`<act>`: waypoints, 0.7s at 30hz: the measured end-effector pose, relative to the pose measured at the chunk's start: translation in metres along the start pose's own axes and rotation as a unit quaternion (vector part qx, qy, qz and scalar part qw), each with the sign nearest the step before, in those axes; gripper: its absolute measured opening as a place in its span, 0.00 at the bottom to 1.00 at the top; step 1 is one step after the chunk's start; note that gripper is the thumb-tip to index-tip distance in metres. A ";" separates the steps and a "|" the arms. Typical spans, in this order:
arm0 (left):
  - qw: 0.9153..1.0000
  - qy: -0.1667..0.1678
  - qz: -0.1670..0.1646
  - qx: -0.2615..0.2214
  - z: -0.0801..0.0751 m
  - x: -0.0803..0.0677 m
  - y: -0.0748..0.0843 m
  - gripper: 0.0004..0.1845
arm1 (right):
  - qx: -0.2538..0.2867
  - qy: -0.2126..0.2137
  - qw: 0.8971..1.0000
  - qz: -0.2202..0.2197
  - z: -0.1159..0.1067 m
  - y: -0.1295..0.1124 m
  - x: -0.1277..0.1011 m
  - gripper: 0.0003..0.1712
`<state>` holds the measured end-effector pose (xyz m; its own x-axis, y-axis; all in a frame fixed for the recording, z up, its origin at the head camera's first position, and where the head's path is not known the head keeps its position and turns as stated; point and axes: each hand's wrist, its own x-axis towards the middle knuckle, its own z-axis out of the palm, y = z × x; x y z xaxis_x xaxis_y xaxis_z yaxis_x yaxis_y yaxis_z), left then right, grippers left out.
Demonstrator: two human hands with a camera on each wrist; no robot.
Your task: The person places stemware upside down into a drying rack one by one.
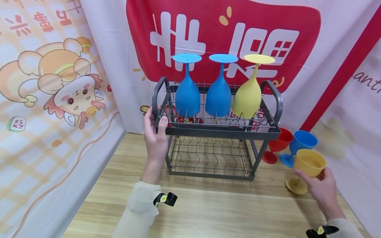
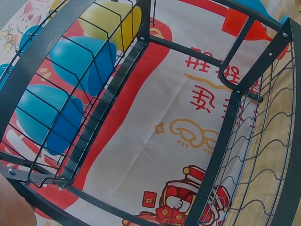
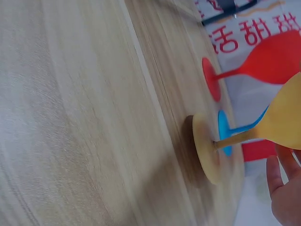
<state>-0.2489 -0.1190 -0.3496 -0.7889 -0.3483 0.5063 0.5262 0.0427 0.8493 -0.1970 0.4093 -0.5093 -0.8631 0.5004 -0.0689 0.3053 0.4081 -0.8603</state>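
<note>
the right hand [image 1: 322,186] has its fingers curled around the bowl of an upright yellow goblet [image 1: 306,167], fingertips on the near side just under the rim. the goblet's round foot rests on the wooden table [image 1: 208,211] near its right edge. the right wrist view shows only a few fingertips [image 3: 282,188] against the yellow bowl, but it makes plain what the head view does not: the foot sits flat on the wood, with the blue goblet's foot just behind it.

the left hand [image 1: 155,132] grips the left end of the dish rack [image 1: 220,132], thumb over the front rail of the upper tier, fingers wrapped behind the frame by the left handle. the left wrist view shows only a sliver of the hand at its bottom left corner, so the grip cannot be read there; it looks up through the rack's wire grid instead.

three goblets stand upside down on the upper tier, feet in the air: a blue one on the left [image 1: 187,92], a second blue one in the middle [image 1: 219,92], a yellow one on the right [image 1: 248,94], its stem tilted. from below, the left wrist view shows their bowls pressed against the wire.

the rack stands at the back of the table. to its right, near the back right corner, stand a red goblet [image 1: 278,145] and a blue goblet [image 1: 300,143], side by side and just behind the held one.

a printed cloth backdrop [image 1: 226,29] with a red panel hangs behind.
</note>
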 end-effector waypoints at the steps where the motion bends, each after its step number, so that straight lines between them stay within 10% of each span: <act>1: 1.000 0.000 -0.002 0.000 0.000 0.000 0.000 0.28 | -0.002 -0.002 1.000 -0.004 0.001 -0.002 -0.003 0.59; 21: 1.000 -0.007 -0.012 -0.017 -0.002 -0.001 0.000 0.29 | -0.061 -0.044 0.986 -0.147 0.035 -0.062 -0.069 0.59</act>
<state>-0.2470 -0.1206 -0.3502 -0.8056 -0.3356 0.4883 0.5175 0.0028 0.8557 -0.1708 0.3231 -0.4687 -0.9518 0.2794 0.1265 0.0775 0.6180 -0.7824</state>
